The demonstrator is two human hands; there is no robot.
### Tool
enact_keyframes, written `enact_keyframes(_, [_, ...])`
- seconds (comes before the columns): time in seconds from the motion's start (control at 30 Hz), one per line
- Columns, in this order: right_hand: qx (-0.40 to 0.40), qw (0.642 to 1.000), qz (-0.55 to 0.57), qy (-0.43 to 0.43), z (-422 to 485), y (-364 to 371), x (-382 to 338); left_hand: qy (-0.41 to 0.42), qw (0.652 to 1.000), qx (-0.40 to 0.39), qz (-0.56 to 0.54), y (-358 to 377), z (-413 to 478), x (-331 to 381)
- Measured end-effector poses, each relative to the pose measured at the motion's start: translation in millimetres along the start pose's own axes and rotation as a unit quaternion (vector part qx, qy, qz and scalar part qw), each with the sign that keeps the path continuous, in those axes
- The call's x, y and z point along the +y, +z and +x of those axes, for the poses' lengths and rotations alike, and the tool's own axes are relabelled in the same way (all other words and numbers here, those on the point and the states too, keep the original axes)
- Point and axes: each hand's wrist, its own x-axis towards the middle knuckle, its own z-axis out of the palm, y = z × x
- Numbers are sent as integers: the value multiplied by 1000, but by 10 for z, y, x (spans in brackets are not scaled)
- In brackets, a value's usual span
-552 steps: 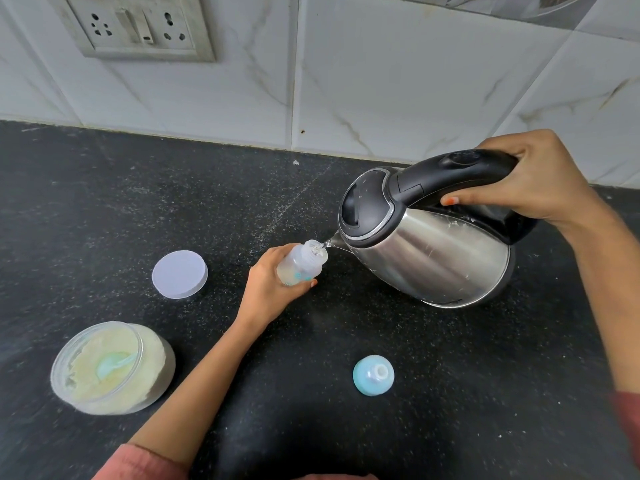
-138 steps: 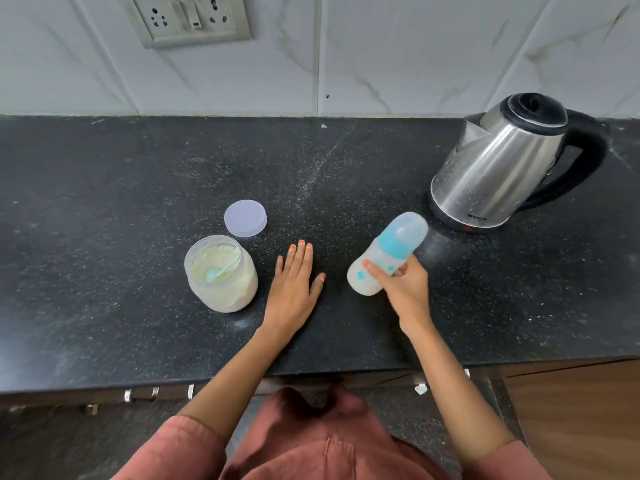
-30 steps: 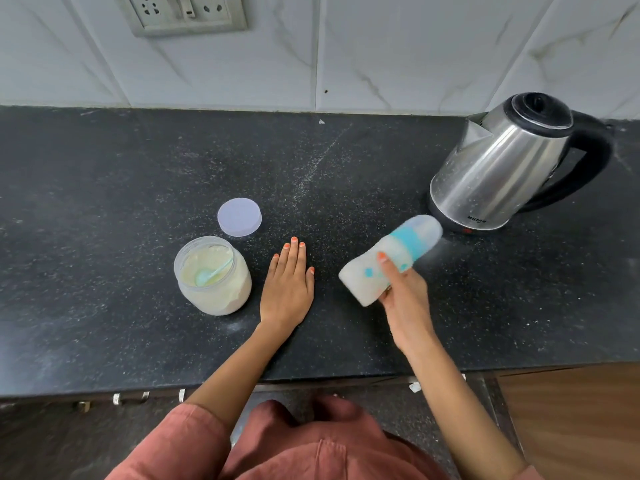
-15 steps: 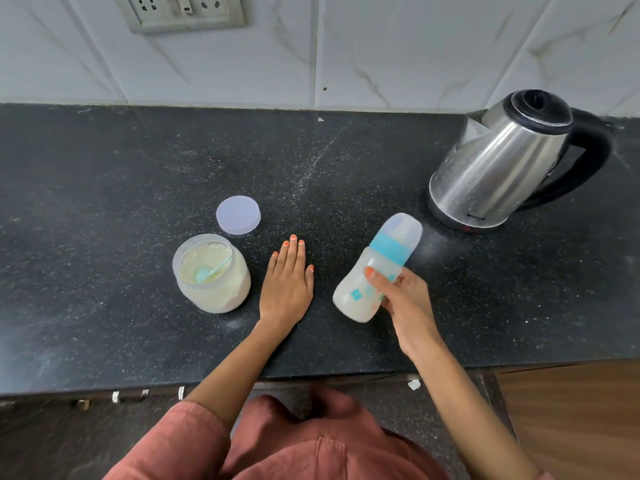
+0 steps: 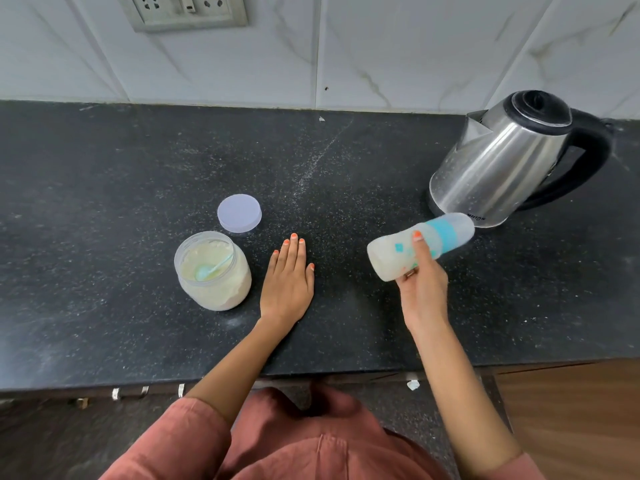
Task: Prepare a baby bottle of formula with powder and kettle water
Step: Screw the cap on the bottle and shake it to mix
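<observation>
Judging by the capped bottle [image 5: 384,258] of milky liquid, gripped tilted in our right hand [image 5: 422,292] above the counter [image 5: 104,168] near the kettle [image 5: 502,161], while our left hand [image 5: 287,285] lies flat beside the open powder jar [image 5: 214,271], we reckon only shaking and tidying remain.

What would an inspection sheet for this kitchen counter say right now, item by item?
Surface: black speckled countertop, with pale specks scattered across it.
Job's things: capped baby bottle, milky inside, tilted almost flat above the countertop; open powder jar with a blue scoop inside; its lid lying flat behind the jar; steel kettle upright at the far right.
Clutter: nothing seen.
Hands: left hand flat on the countertop beside the jar, holding nothing; right hand grips the bottle.
Cables: nothing seen.
Surroundings: tiled wall with a socket panel.
</observation>
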Motion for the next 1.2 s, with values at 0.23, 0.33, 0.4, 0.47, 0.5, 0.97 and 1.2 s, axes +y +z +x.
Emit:
enact_keyframes(0.23, [-140,971,-192,27,-215,-28,91,-1,1000,-2,9,15,21,-4])
enact_keyframes(0.33, [-47,999,-15,11,-68,40,-29,3,1000,0,4,11,9,-2])
enact_keyframes(0.4, [-22,1000,-4,-5,-54,59,-29,4,1000,0,4,14,8,-8])
enact_keyframes(0.47, [-73,992,-104,8,-139,43,51,2,1000,-2,3,-5,3,-4])
enact_keyframes(0.5, [-113,979,-166,23,-198,18,94,1,1000,-1,4,-13,5,-4])
enact_keyframes(0.97, [-135,968,-210,7,-234,-41,138,4,1000,4,4,0,10,-2])
enact_keyframes(1.2, [-56,992,-113,-18,-109,21,108,-4,1000,0,1,-14,-6,1])
